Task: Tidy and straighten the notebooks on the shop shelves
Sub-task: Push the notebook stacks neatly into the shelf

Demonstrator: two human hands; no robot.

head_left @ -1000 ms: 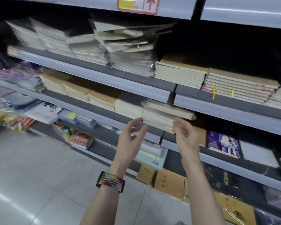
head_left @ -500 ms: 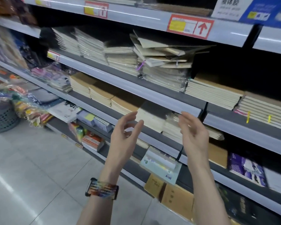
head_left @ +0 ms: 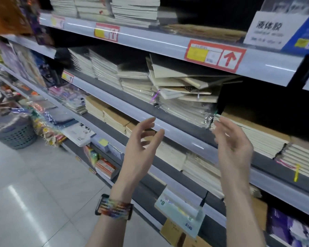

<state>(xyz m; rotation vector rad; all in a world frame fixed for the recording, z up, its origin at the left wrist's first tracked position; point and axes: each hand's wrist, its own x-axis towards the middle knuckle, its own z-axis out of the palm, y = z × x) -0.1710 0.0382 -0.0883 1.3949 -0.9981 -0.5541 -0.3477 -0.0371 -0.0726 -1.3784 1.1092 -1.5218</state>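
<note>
Head view: left hand (head_left: pixel 141 148) and right hand (head_left: pixel 234 147), fingers loosely spread, empty, raised before the untidy notebook pile (head_left: pixel 182 90)

Both hands (head_left: pixel 141 148) (head_left: pixel 234 145) raised, palms facing, fingers loosely spread.

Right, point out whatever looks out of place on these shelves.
The notebook pile under the red arrow tag: its top notebooks lie fanned and tilted at odd angles, and its plastic wrap is crumpled. The stacks left of it sit neater.
</note>
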